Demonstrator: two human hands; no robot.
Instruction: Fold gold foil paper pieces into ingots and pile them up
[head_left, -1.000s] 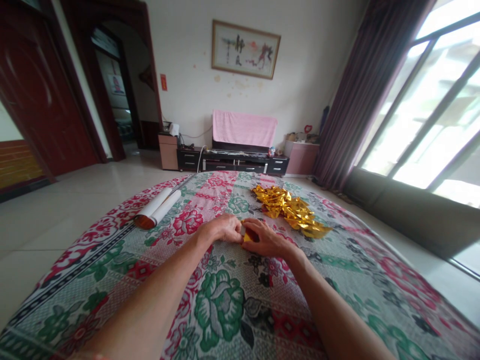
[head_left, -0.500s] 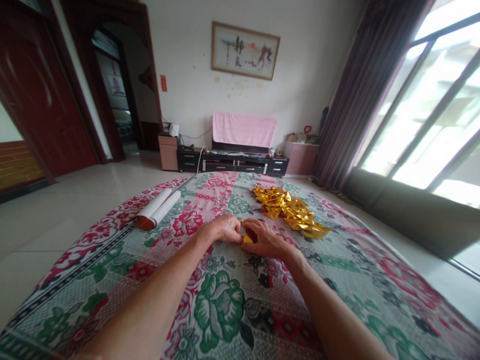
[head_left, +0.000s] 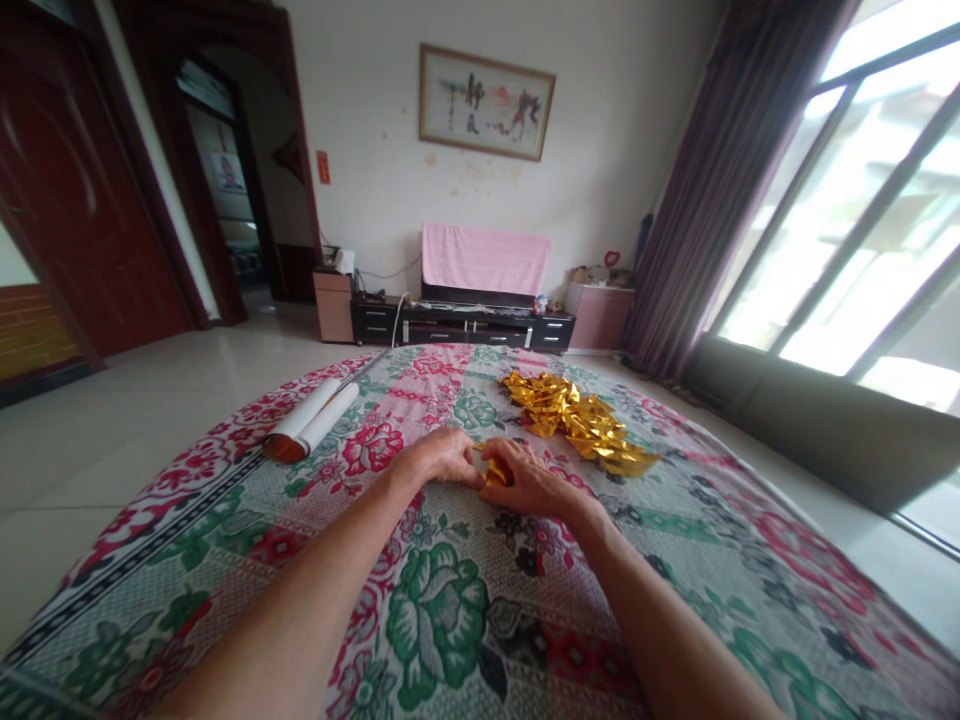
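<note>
Hardly moved: left hand (head_left: 442, 458) and right hand (head_left: 529, 478) fingers still pinch gold foil piece (head_left: 493, 472).

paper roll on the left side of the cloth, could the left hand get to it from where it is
Probably yes. The left hand is pinching the small gold piece with the right hand; between it and the paper roll lies only bare flowered cloth, though it must let go first.

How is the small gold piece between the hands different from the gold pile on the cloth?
The gold piece is single and small; the gold pile is many pieces heaped together. The piece is pinched between the left hand and right hand; the pile lies untouched, farther away and to the right. Both are shiny gold foil on the flowered cloth.
</note>
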